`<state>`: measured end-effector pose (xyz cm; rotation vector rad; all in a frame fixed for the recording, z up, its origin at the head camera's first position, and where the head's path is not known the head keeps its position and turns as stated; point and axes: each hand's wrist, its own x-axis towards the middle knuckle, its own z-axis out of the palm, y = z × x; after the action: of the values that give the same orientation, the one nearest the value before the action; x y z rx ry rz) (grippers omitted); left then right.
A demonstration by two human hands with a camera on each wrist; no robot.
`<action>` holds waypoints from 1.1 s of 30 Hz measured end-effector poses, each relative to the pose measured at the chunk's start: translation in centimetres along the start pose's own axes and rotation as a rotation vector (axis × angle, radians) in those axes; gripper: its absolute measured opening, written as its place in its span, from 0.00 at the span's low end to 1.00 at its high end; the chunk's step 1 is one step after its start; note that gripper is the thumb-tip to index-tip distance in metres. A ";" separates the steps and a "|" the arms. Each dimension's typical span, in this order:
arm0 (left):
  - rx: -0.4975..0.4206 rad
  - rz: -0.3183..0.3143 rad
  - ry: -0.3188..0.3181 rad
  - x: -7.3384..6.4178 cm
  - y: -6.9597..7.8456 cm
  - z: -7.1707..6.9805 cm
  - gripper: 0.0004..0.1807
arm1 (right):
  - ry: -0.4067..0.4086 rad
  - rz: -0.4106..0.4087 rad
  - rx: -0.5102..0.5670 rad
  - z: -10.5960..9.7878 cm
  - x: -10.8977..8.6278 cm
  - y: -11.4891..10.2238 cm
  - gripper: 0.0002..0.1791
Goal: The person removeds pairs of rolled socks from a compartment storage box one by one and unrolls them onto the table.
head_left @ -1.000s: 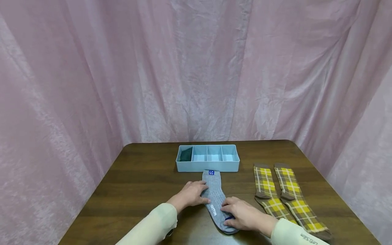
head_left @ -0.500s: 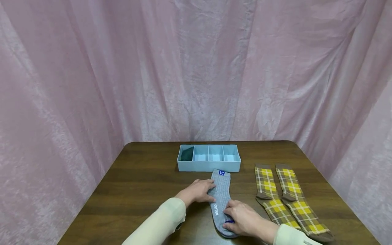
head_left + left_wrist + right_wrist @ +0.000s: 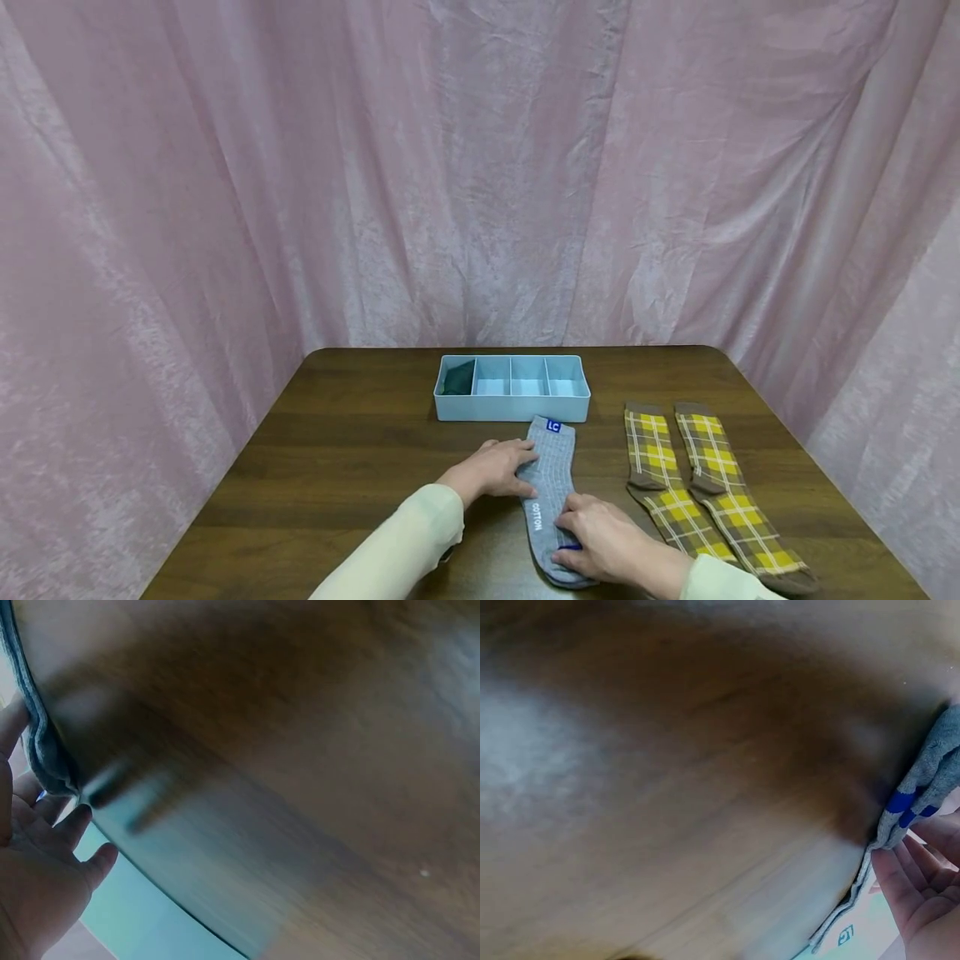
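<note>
A pair of grey ribbed socks (image 3: 551, 472), one laid over the other, lies flat on the table, cuffs toward the box; the top one carries a blue LC label and COTTON lettering. My left hand (image 3: 495, 471) rests its fingertips on the left edge near the ankle, fingers spread. Toward the toes, my right hand (image 3: 606, 542) touches the right edge with fingers and thumb apart. Two stacked layers (image 3: 911, 795) with blue bands show in the right wrist view. The left wrist view has the left hand (image 3: 45, 862) against the grey socks' edge (image 3: 37, 727).
A light blue box (image 3: 512, 407) with several compartments stands behind the cuffs, dark green folded cloth (image 3: 459, 379) in its leftmost one. Right of the hands lie two yellow-and-brown plaid socks (image 3: 651, 450), side by side. Pink curtains (image 3: 480, 175) hang behind the wooden table (image 3: 337, 450).
The grey socks have shifted right and turned slightly more upright in the head view, both hands moving along with them. The camera view has also shifted a little. The box and plaid socks stay put.
</note>
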<state>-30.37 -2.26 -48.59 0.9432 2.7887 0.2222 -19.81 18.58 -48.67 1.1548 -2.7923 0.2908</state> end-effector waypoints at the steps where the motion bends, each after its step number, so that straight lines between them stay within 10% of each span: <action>1: 0.004 0.003 0.000 0.1 0.0 0.0 0.35 | -0.002 0.002 0.000 0.0 -0.1 0.1 0.23; 13: -0.117 0.028 0.070 -0.2 -0.8 0.3 0.36 | -0.004 0.080 0.138 -0.6 -0.2 0.8 0.20; 24: -0.174 0.025 0.174 -2.6 -4.0 0.1 0.29 | 0.242 0.578 0.354 -1.7 1.2 3.8 0.13; 33: -0.128 0.102 0.151 -4.2 -3.7 0.9 0.22 | 0.261 0.625 0.309 -0.8 1.8 4.3 0.13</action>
<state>-29.06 -7.64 -49.64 1.0797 2.8215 0.5009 -24.05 20.49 -48.21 0.2077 -2.8432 0.8750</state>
